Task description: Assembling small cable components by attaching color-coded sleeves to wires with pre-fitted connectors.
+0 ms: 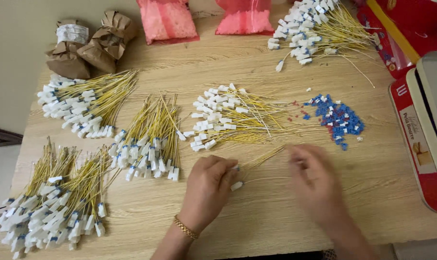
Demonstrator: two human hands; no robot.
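My left hand rests on the wooden table with its fingers closed on a few yellow wires that end in white connectors. My right hand is blurred with motion just right of those wires; I cannot tell whether it holds anything. A loose heap of the same yellow wires with white connectors lies just beyond my hands. To its right sits a small pile of blue plastic pieces.
Several bundles of finished yellow wires lie at the left, centre, front left and back right. Pink bags, brown paper packets and red boxes line the edges.
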